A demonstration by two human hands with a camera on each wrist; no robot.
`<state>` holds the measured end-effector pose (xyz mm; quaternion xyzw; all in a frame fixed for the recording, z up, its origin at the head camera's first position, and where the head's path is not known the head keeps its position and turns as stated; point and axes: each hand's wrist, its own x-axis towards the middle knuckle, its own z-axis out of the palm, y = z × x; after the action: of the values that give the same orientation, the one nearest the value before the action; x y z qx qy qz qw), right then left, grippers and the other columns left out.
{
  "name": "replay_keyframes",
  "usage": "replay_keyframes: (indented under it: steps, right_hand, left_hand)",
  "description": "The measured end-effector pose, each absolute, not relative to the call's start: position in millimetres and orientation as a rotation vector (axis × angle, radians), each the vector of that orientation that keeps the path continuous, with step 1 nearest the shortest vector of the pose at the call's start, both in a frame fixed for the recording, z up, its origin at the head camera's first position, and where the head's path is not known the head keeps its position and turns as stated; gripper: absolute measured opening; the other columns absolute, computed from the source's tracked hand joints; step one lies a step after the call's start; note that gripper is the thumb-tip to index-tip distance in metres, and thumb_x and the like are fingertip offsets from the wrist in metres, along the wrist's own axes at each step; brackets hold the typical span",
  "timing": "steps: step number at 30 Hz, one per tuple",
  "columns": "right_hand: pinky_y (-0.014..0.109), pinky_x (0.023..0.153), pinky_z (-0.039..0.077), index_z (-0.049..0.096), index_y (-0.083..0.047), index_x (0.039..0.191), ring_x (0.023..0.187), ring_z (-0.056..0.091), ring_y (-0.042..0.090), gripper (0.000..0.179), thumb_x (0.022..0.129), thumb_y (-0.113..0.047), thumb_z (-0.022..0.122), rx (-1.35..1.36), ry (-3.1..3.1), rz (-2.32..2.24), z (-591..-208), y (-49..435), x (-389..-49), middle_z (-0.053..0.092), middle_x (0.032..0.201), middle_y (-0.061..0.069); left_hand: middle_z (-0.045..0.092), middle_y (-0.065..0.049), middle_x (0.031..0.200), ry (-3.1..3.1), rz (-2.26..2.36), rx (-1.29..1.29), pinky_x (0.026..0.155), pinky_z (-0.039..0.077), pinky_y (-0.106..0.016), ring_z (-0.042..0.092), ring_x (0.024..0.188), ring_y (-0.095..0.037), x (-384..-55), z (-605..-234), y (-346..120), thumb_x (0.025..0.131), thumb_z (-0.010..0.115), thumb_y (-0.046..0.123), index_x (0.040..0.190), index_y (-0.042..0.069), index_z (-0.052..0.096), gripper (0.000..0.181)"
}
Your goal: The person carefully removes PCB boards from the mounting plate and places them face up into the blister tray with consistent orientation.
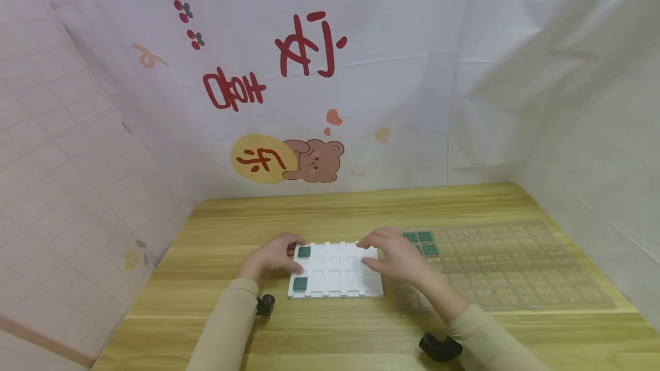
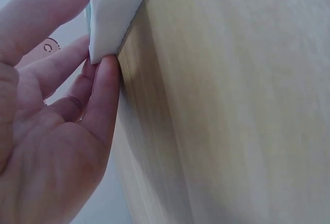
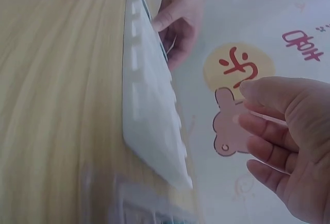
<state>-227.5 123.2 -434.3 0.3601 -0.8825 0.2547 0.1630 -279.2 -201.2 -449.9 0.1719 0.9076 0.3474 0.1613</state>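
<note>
A white compartment tray (image 1: 335, 286) lies on the table, with one green square chip (image 1: 304, 252) in its far left slot and another green chip (image 1: 300, 284) in its near left slot. My left hand (image 1: 275, 255) grips the tray's left edge, thumb over the top. In the left wrist view its fingers (image 2: 105, 90) press against the corner of the tray (image 2: 113, 18). Over the right end of the tray hovers my right hand (image 1: 399, 256). The right wrist view shows this hand (image 3: 304, 141) with fingers loosely bent, apart from the tray (image 3: 149, 100), holding nothing.
A clear plastic tray (image 1: 505, 268) with many pockets spreads to the right, partly behind my right forearm. Several green chips (image 1: 425, 237) sit in its far left pockets. Black wrist mounts (image 1: 440, 348) show at both sleeves. A printed cloth (image 1: 392, 85) hangs behind the wooden table (image 1: 340, 336).
</note>
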Motion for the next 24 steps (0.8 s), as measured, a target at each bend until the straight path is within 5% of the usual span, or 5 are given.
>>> replay_keyframes:
  steps: [24]
  right_hand:
    - [0.042,0.097,0.047,0.068,-0.015,0.122,0.115,0.056,0.025,0.040,0.085,-0.027,0.078,0.928,-2.584,0.789,-434,49,-246,0.067,0.117,0.001]
  left_hand:
    - [0.056,-0.004,0.119,2.597,0.932,0.424,0.100,0.043,-0.042,0.052,0.106,-0.019,-282,-448,-199,0.068,0.092,0.012,0.124,0.006,0.063,0.063]
